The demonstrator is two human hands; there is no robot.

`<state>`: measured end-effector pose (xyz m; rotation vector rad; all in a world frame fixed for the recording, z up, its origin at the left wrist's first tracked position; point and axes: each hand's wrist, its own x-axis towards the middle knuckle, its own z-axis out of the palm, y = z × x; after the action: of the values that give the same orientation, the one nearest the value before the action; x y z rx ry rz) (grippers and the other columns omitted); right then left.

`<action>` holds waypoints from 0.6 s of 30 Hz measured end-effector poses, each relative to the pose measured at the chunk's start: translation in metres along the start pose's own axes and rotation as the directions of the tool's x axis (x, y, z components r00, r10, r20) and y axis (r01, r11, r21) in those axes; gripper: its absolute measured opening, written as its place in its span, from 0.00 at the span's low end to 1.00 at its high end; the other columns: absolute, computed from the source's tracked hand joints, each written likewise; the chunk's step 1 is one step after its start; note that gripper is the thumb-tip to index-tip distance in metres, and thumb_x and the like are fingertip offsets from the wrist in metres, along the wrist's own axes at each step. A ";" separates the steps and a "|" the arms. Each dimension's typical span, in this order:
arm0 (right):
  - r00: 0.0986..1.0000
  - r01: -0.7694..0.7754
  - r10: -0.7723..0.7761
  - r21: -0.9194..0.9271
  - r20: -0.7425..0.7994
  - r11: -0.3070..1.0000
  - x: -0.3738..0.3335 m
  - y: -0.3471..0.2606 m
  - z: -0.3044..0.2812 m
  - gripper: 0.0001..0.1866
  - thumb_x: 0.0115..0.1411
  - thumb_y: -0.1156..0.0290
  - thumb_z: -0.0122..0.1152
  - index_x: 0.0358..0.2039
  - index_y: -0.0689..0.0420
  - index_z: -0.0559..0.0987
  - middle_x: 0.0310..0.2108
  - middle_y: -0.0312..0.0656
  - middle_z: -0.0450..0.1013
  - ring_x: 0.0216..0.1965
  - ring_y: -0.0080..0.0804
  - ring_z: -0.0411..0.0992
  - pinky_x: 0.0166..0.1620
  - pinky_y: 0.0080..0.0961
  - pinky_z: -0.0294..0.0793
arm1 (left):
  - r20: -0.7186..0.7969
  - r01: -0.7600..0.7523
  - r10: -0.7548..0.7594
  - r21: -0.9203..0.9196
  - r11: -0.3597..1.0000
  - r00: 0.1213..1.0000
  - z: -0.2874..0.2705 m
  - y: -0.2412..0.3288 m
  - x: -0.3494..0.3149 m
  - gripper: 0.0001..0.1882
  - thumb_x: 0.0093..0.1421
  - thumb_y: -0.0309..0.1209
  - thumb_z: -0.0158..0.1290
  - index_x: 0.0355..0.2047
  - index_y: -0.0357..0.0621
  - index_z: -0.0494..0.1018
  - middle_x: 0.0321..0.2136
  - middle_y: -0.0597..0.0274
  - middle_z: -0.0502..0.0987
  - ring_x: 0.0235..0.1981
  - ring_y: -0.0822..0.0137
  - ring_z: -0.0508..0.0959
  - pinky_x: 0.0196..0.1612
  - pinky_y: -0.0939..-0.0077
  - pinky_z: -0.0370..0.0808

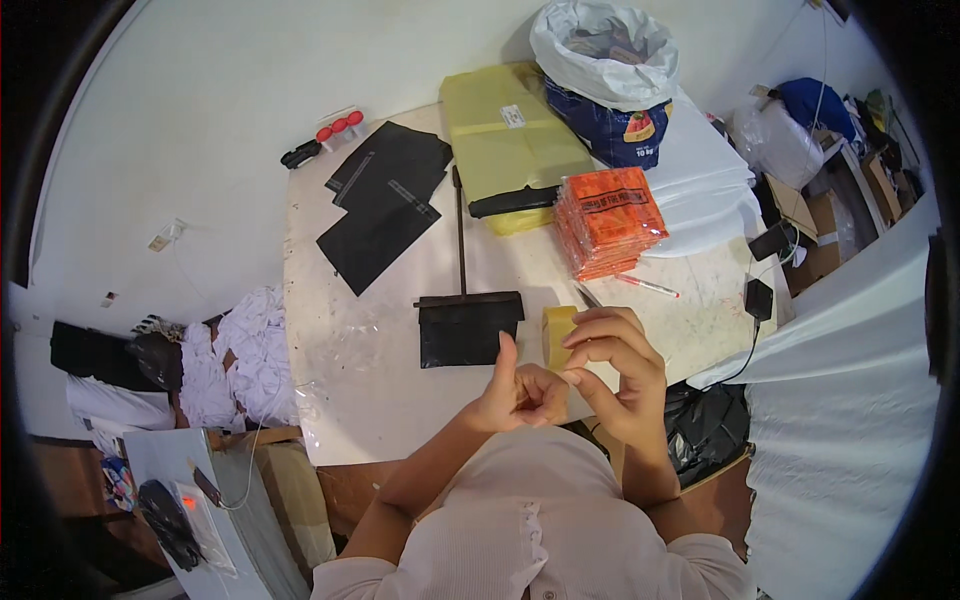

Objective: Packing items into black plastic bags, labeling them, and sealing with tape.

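Behind right hand (612,372): yellow tape roll (556,335), half hidden; left hand (520,392) touching.

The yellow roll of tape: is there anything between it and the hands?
Nothing visible does. The right hand already curls over the yellow roll of tape, and the left hand touches the right one just beside it, above the table.

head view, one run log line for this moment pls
left hand: fist, thumb up | right hand: holds yellow tape roll | black pouch: flat on table, untouched

Head view, steeply down over table (400,400)
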<state>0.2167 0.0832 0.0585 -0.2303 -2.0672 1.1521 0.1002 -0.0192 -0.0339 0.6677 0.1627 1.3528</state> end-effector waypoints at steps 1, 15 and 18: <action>1.000 0.007 -0.007 0.009 0.012 1.000 0.000 0.003 0.002 0.05 0.43 0.77 0.62 0.23 0.61 0.75 0.32 0.42 0.72 0.41 0.41 0.67 0.45 0.31 0.65 | -0.124 0.092 -0.059 0.277 0.956 0.991 -0.003 0.002 -0.008 0.47 0.50 0.71 0.13 0.17 0.42 0.68 0.12 0.68 0.64 0.10 0.77 0.55 0.16 0.85 0.51; 0.750 -0.203 0.049 0.159 0.660 0.966 -0.005 0.087 0.212 0.04 0.49 0.76 0.59 0.27 0.59 0.75 0.32 0.42 0.70 0.38 0.37 0.67 0.42 0.26 0.65 | -0.355 0.871 0.875 0.472 -0.137 0.330 -0.059 -0.092 -0.195 0.11 0.55 0.33 0.48 0.18 0.45 0.69 0.15 0.59 0.71 0.18 0.60 0.72 0.21 0.68 0.69; 0.631 -0.200 0.047 0.105 0.774 0.974 -0.030 0.109 0.269 0.04 0.49 0.72 0.58 0.26 0.57 0.77 0.31 0.42 0.70 0.37 0.41 0.66 0.44 0.31 0.65 | -0.222 0.889 0.938 0.432 -0.151 0.267 -0.063 -0.100 -0.196 0.10 0.53 0.31 0.50 0.16 0.46 0.69 0.14 0.61 0.71 0.16 0.61 0.71 0.20 0.69 0.69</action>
<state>0.0336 -0.0455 -0.1292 0.2822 -2.6771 1.7320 0.1082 -0.1867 -0.1893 0.8797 3.0969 1.0720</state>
